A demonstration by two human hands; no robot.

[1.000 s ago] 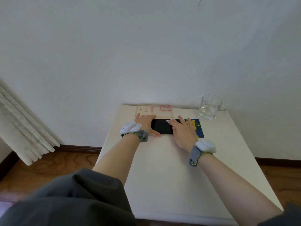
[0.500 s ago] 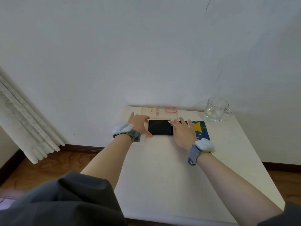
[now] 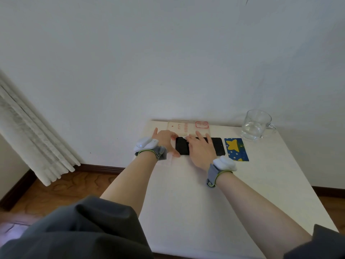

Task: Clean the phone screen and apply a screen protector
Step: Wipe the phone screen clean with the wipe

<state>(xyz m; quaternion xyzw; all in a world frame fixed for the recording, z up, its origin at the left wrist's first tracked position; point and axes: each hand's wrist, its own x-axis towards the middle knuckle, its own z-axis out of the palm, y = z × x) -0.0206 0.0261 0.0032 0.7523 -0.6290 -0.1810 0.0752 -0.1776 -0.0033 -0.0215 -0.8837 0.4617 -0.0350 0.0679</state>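
Note:
A black phone (image 3: 218, 146) lies crosswise near the far edge of the white table (image 3: 196, 202). My left hand (image 3: 164, 139) holds its left end, thumb on the near edge and fingers on the far edge. My right hand (image 3: 200, 152) lies flat over the left half of the screen, its straight fingers pressing a small white wipe (image 3: 187, 137) that peeks out at the fingertips. The phone's right part is uncovered. A flat beige packet with red print (image 3: 186, 127), apparently the screen protector's, lies just behind the phone.
A blue cloth with yellow stars (image 3: 236, 149) lies right of the phone. A glass mug (image 3: 256, 125) holding some water stands at the back right corner. The wall runs directly behind the table. A white curtain (image 3: 28, 137) hangs at the left above the wooden floor.
My right hand has slid left along the screen with the wipe, uncovering the phone's right end. My left hand stays at the left end. The camera view has shifted.

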